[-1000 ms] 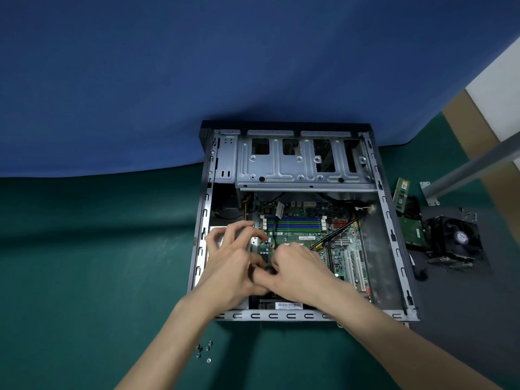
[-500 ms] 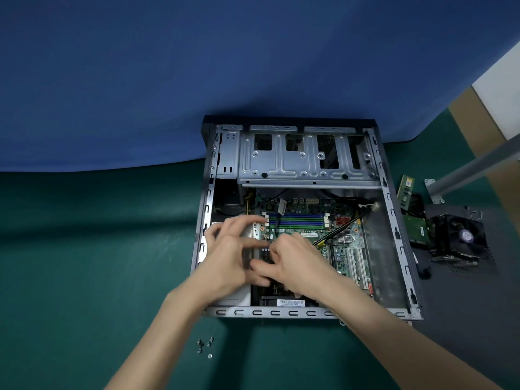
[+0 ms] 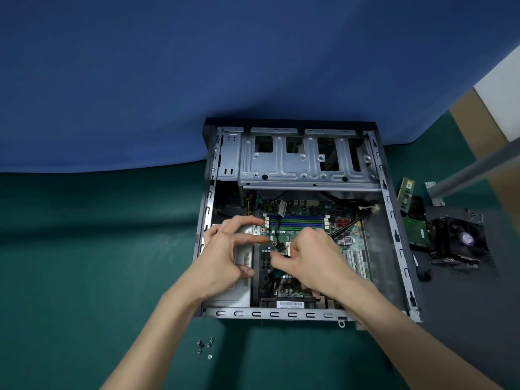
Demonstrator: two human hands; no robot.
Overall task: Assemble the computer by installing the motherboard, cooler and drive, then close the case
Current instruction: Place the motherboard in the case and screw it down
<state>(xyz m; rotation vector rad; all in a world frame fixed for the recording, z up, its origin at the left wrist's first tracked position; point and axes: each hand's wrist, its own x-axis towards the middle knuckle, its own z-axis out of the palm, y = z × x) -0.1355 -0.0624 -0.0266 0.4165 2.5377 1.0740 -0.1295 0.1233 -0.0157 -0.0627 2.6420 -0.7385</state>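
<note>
The open grey computer case (image 3: 206, 220) lies flat on the green table. Inside it the green motherboard (image 3: 304, 223) shows blue and green memory slots. My left hand (image 3: 225, 254) hovers over the case's left side with index and middle fingers stretched toward the board's left edge, holding nothing. My right hand (image 3: 318, 263) is curled over the middle of the board, and its thumb and fingers pinch a small black part (image 3: 284, 256) just below a thin black cable's plug (image 3: 281, 247). The black cooler (image 3: 461, 240) and the drive (image 3: 419, 232) lie outside the case to the right.
A silver power supply (image 3: 243, 258) sits under my left hand. The metal drive cage (image 3: 304, 161) spans the case's far end. Several loose screws (image 3: 205, 347) lie left of my left forearm. A memory stick (image 3: 406, 192) and a slanted metal bar (image 3: 478, 167) are at the right.
My hands, bunched together over the board a second ago, have drawn apart. The left hand has slid left with its fingers straightened; the right keeps its pinch.
</note>
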